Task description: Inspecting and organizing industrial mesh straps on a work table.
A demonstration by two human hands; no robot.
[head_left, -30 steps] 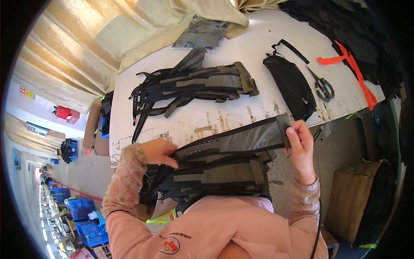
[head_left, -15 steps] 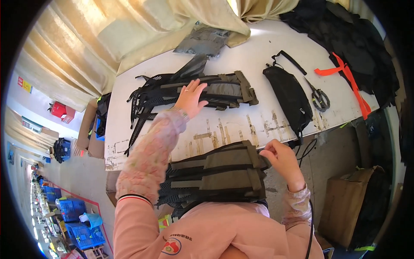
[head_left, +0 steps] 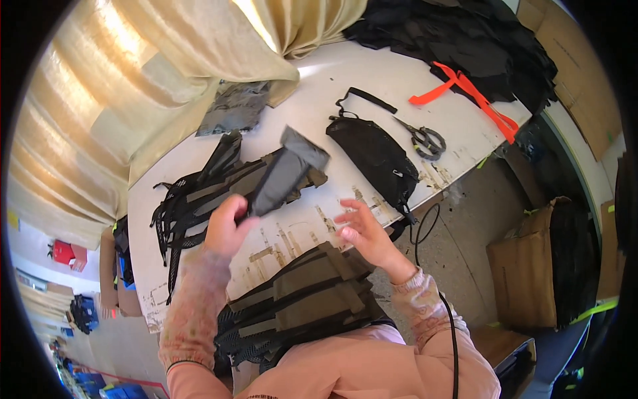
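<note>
My left hand (head_left: 229, 223) is closed on one end of a dark grey fabric panel (head_left: 289, 169), which is lifted and tilted above the table. Beneath it lies a stack of similar olive-grey panels (head_left: 216, 189) with black mesh ends and straps. To the right, my right hand (head_left: 367, 234) has its fingers apart and holds nothing; it hovers between the table's edge and my lap. More olive panels with black mesh (head_left: 312, 292) lie across my lap.
On the white table (head_left: 319, 80) are a black zippered pouch (head_left: 372, 156), scissors (head_left: 428, 141), an orange strap (head_left: 465, 93) and a clear plastic packet (head_left: 236, 106). Black fabric (head_left: 458, 40) heaps at the back. A cardboard box (head_left: 522, 266) stands right; a black cable (head_left: 448, 326) runs beside my right arm.
My left hand has picked a panel up off the stack and drawn it nearer. My right hand has moved from the lap panels' edge toward the table. The view has shifted right.
</note>
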